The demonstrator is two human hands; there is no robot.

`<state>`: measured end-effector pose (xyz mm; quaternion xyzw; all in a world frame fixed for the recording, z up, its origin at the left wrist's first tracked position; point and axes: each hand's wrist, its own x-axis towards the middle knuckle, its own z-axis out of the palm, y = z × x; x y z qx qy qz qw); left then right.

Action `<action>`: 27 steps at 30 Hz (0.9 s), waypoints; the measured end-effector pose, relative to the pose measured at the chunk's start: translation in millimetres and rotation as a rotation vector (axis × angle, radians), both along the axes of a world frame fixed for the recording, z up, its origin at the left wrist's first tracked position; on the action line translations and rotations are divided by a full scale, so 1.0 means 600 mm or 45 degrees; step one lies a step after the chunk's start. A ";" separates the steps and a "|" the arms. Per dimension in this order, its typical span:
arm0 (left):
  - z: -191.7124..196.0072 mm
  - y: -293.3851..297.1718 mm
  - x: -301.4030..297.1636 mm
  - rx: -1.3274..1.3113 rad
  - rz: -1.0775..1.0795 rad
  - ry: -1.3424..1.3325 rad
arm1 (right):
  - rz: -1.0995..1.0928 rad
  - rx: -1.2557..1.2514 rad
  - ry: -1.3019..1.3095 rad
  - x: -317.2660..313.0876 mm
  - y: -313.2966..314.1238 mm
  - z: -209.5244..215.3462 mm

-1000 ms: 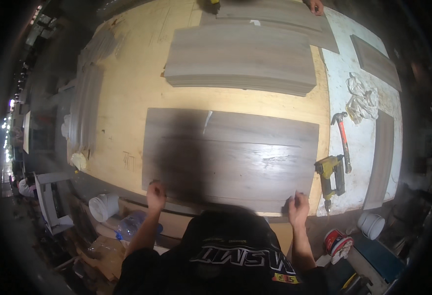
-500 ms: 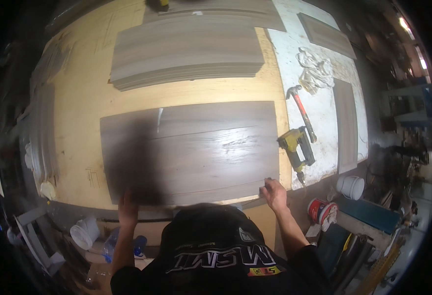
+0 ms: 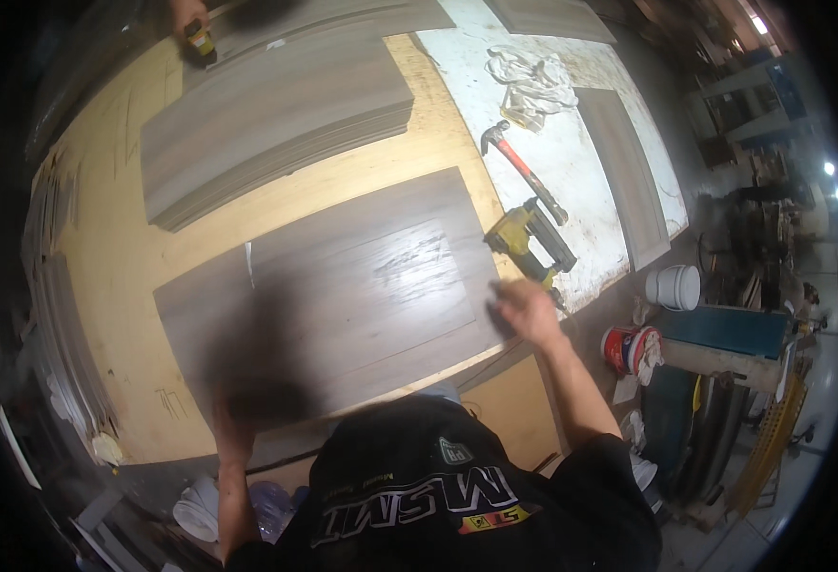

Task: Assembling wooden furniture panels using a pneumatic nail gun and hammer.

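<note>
both hands gripping grey panel, left hand shadowed

Plywood workbench carries grey panel, panel stack; hammer, nail gun (yellow).

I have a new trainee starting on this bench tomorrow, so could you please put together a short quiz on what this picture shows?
1. True or false: the right hand rests at the right corner of the grey panel.
2. Which tool lies nearest the right hand? A the yellow nail gun; B the hammer; C the white bucket.
3. Fill in: a second, thicker stack of grey panels lies on the far side of the ____ workbench.

Key
1. True; the left hand is at the near left corner.
2. A.
3. Plywood.
</note>
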<state>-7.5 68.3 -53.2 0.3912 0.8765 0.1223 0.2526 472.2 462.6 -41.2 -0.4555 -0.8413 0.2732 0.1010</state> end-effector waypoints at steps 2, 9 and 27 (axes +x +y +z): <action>0.010 0.012 0.005 -0.024 -0.008 0.055 | -0.190 0.113 -0.170 0.011 0.054 0.009; -0.107 0.056 -0.119 -0.104 0.509 0.003 | -0.281 0.031 -0.214 -0.018 0.145 -0.030; -0.157 0.066 -0.172 0.278 0.704 -0.117 | -0.246 -0.984 0.103 -0.204 0.163 0.141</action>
